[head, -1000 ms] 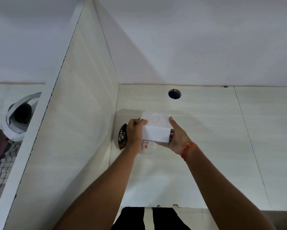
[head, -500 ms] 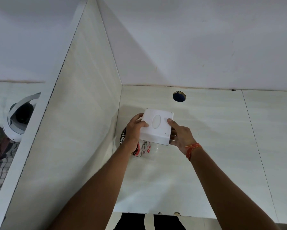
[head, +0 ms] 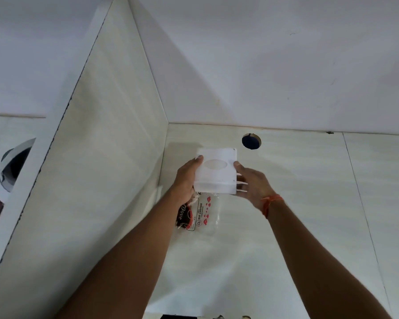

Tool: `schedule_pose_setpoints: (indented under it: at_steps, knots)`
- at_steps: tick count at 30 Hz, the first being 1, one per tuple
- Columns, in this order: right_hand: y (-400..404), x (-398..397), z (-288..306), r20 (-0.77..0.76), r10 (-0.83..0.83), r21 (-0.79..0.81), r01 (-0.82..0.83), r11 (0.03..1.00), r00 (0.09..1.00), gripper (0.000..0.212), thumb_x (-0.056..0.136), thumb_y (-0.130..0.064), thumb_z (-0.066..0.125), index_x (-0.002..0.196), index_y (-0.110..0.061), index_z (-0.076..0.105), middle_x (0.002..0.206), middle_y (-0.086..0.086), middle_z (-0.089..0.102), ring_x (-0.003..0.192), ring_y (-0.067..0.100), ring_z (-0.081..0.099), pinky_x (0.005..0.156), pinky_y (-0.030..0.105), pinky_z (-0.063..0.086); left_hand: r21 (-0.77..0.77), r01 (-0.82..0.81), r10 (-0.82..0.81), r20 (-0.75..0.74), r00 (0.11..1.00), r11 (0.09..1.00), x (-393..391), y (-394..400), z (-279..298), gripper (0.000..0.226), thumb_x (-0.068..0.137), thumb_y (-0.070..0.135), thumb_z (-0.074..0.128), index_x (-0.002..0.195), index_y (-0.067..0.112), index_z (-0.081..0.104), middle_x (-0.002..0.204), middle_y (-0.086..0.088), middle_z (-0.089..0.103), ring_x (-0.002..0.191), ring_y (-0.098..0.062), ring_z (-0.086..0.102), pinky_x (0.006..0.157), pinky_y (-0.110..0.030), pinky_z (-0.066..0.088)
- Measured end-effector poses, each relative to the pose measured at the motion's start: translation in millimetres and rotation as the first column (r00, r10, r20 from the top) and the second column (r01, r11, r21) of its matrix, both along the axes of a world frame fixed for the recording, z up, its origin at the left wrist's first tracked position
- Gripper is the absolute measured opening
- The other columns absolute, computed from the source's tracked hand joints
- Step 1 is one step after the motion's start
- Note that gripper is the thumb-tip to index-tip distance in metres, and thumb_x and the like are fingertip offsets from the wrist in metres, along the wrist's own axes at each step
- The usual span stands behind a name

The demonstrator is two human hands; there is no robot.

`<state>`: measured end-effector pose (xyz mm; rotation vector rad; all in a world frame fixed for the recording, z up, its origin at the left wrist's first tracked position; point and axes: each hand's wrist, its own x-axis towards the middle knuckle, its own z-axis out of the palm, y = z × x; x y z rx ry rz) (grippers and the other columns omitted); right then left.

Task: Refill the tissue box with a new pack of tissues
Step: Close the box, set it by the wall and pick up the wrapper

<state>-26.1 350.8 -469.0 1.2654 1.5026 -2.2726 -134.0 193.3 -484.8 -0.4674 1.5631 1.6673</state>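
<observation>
A white square tissue box [head: 217,171] with an oval slot in its top face is held above the desk, tilted toward me. My left hand [head: 186,180] grips its left side. My right hand [head: 251,183] holds its right side, thumb on the top face. Under the box lies a clear plastic tissue wrapper [head: 205,211] with red prints and black lettering; it looks flat. A dark brown packet [head: 182,215] lies next to the wrapper, partly under my left wrist.
The pale desk [head: 297,203] has a round cable hole [head: 251,141] just beyond the box. A tall divider panel [head: 97,157] stands on the left and a white wall behind. Beyond the divider, a white headset [head: 14,164] lies on another desk.
Both hands have lifted the box a little away from me toward the cable hole and tipped its slotted face more into view. The wrapper under it is now more exposed.
</observation>
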Motion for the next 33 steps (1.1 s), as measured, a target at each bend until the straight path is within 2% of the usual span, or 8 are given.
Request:
schedule_pose_setpoints:
  at_steps: [5,9,12,15,17,20,24,33]
  knots:
    - [10,-59,-22,0.036,-0.008,0.210,0.000,0.978,0.999,0.037,0.089,-0.041,0.065,0.089,-0.005,0.062,0.098,0.017,0.069,0.086,0.033,0.068,0.080,0.048,0.061,-0.228,-0.043,-0.016,-0.251,0.968,0.973,-37,28,-13,0.042,0.094,0.043,0.058,0.121,0.011,0.066,0.110,-0.007,0.066,0.102,-0.024,0.061,0.098,-0.037,0.050]
    - [25,-102,-55,0.076,0.004,0.341,-0.030,0.940,0.997,0.036,0.090,-0.040,0.059,0.072,-0.009,0.063,0.103,0.022,0.071,0.097,0.040,0.070,0.082,0.052,0.060,-0.384,-0.008,-0.186,-0.466,0.865,0.923,-70,48,-33,0.036,0.098,0.040,0.050,0.083,0.011,0.064,0.082,-0.011,0.063,0.083,-0.030,0.056,0.080,-0.034,0.042]
    - [30,-116,-75,0.074,0.023,0.444,-0.054,0.894,0.997,0.042,0.091,-0.043,0.056,0.070,-0.007,0.063,0.096,0.023,0.071,0.095,0.042,0.069,0.085,0.055,0.057,-0.519,0.043,-0.343,-0.498,0.797,0.854,-85,52,-51,0.040,0.101,0.039,0.044,0.085,0.007,0.061,0.085,-0.017,0.063,0.093,-0.039,0.059,0.075,-0.036,0.042]
    - [24,-111,-77,0.063,0.008,0.477,-0.038,0.878,0.998,0.040,0.091,-0.048,0.054,0.083,-0.011,0.067,0.087,0.010,0.068,0.100,0.036,0.067,0.090,0.053,0.056,-0.602,0.161,-0.499,-0.450,0.741,0.782,-88,51,-44,0.047,0.102,0.043,0.038,0.126,0.008,0.058,0.127,-0.018,0.063,0.121,-0.036,0.056,0.095,-0.037,0.043]
    - [14,-97,-65,0.070,-0.014,0.457,-0.019,0.889,0.997,0.049,0.093,-0.051,0.051,0.124,-0.014,0.061,0.110,0.006,0.064,0.113,0.030,0.061,0.098,0.050,0.052,-0.641,0.223,-0.544,-0.360,0.757,0.734,-80,41,-37,0.057,0.102,0.042,0.037,0.149,0.010,0.035,0.149,-0.017,0.048,0.136,-0.035,0.045,0.107,-0.038,0.036]
    - [-4,-56,-47,0.132,-0.082,0.460,0.011,0.888,0.988,0.060,0.091,-0.053,0.052,0.141,-0.022,0.042,0.130,0.007,0.058,0.113,0.030,0.061,0.092,0.051,0.054,-0.742,0.301,-0.669,-0.255,0.699,0.598,-44,3,-29,0.064,0.093,0.041,0.046,0.148,0.011,0.036,0.145,-0.018,0.050,0.131,-0.036,0.049,0.106,-0.043,0.043]
    - [-39,17,-46,0.294,-0.139,0.481,-0.021,0.877,0.946,0.053,0.088,-0.046,0.057,0.133,-0.021,0.047,0.119,0.011,0.064,0.106,0.036,0.064,0.074,0.051,0.059,-0.851,0.458,-0.872,-0.002,0.490,0.259,6,-43,-25,0.052,0.082,0.039,0.062,0.129,0.016,0.057,0.129,-0.009,0.060,0.121,-0.031,0.054,0.100,-0.044,0.046]
    - [-58,94,-55,0.312,-0.169,0.269,0.084,0.959,0.935,0.058,0.083,-0.044,0.072,0.125,-0.008,0.054,0.112,0.013,0.065,0.101,0.029,0.063,0.090,0.050,0.056,-0.622,0.056,-0.217,-0.186,0.958,0.781,66,-64,-38,0.021,0.081,0.009,0.058,0.093,0.013,0.075,0.104,-0.011,0.074,0.098,-0.033,0.069,0.083,-0.042,0.060]
